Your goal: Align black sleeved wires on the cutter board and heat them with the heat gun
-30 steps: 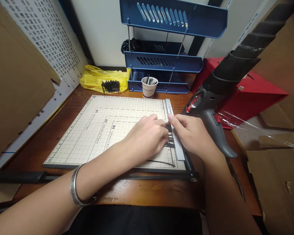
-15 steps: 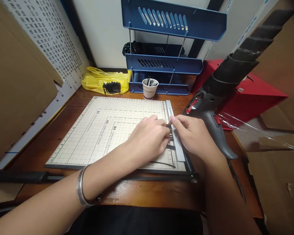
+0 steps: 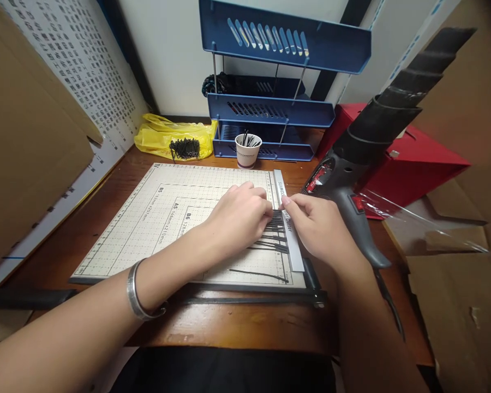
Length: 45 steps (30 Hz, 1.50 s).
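Observation:
A paper cutter (image 3: 143,218) with a cream gridded board lies on the wooden table. Several thin black wires (image 3: 276,238) with thicker ends lie side by side on it, those ends against its grey metal edge strip (image 3: 293,248). My left hand (image 3: 245,213) rests over the wires, its fingers curled and closed on the far ones; its fingertips are partly hidden. At the strip, my right hand (image 3: 317,221) pinches thumb to forefinger beside the wire ends; what lies in the pinch is too small to make out. One loose black wire (image 3: 257,273) lies nearer me on the board.
Behind the board stand a paper cup (image 3: 247,155) of black pieces and a blue tiered rack (image 3: 270,109). A yellow bag (image 3: 147,136) with a black wire bundle (image 3: 185,148) lies at left. A heat gun (image 3: 352,180) and red box (image 3: 429,155) stand at right.
My left hand has shifted slightly left and away from the strip, uncovering more of the wires. The right hand keeps its pinch at the strip. The view has tilted a little.

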Motion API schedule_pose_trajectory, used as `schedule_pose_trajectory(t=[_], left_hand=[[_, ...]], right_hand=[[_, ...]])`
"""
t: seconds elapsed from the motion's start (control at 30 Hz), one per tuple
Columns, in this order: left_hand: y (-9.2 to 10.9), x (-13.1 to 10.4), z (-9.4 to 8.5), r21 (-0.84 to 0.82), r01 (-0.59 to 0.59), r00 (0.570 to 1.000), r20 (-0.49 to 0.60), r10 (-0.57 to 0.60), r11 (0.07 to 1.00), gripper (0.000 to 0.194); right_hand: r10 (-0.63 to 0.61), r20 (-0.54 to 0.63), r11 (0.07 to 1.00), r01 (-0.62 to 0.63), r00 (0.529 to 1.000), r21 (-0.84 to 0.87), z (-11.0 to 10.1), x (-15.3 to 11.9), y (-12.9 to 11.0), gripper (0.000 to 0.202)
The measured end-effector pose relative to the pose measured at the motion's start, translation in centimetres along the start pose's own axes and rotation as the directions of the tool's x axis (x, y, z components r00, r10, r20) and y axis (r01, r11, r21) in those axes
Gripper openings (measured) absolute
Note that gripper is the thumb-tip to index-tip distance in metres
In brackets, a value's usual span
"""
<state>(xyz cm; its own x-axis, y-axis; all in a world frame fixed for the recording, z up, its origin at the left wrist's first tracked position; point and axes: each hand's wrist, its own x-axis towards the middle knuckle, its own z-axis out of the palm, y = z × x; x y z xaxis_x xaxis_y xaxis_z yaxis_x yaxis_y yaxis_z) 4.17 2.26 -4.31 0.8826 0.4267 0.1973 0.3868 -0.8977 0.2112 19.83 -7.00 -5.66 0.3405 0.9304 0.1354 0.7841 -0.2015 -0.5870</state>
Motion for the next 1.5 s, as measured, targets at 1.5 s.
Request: schedule_pose_trajectory(t=[1.5], left_hand=[[1.2,-2.8,-0.4,-0.001,0.036,0.998,-0.054,-0.036,0.999,0.015]], right_hand=[[-0.020,-0.031,0.999,0.019,0.999,-0.036,0.5,0.1,0.4,0.015]])
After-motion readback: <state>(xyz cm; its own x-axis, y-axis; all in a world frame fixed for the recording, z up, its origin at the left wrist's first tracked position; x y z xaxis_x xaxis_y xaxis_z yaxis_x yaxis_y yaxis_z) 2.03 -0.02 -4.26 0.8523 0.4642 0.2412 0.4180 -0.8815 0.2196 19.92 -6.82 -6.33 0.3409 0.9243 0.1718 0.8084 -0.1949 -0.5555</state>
